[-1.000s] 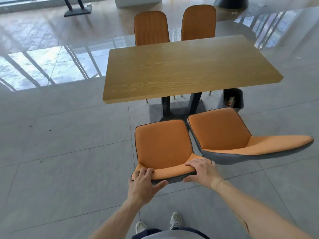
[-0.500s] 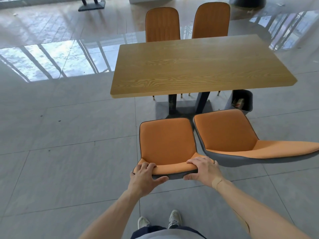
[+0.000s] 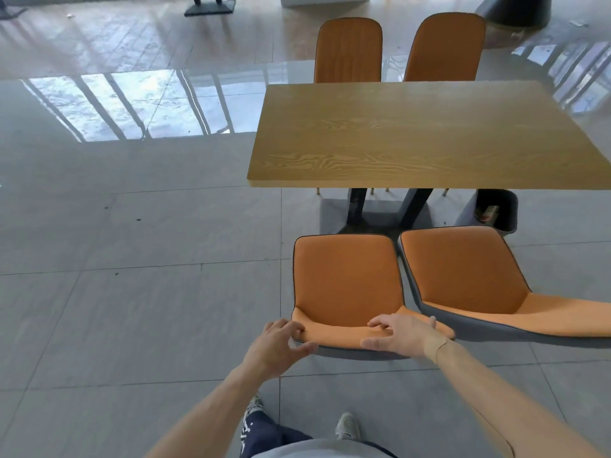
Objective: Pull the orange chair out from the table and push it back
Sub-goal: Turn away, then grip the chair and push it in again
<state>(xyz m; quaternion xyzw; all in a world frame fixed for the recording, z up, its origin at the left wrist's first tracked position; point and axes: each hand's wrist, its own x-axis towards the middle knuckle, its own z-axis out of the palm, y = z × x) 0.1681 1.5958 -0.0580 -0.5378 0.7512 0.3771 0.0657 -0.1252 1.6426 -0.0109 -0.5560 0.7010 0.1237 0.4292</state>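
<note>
The orange chair (image 3: 347, 279) stands on the grey tiles in front of me, its seat fully out from under the wooden table (image 3: 413, 137). My left hand (image 3: 277, 345) holds the left corner of its backrest top, fingers over the edge and thumb underneath. My right hand (image 3: 403, 335) lies over the right part of the same edge, thumb below it. Both grips look loose.
A second orange chair (image 3: 463, 269) stands close beside it on the right, almost touching. Two more orange chairs (image 3: 348, 51) (image 3: 444, 49) face me across the table. A dark bin (image 3: 496, 209) sits by the table's black base (image 3: 380, 209). Tiled floor stretches to the left.
The gap between chair and table has grown a little, and both now sit further right in my view. My fingers on the backrest have loosened.
</note>
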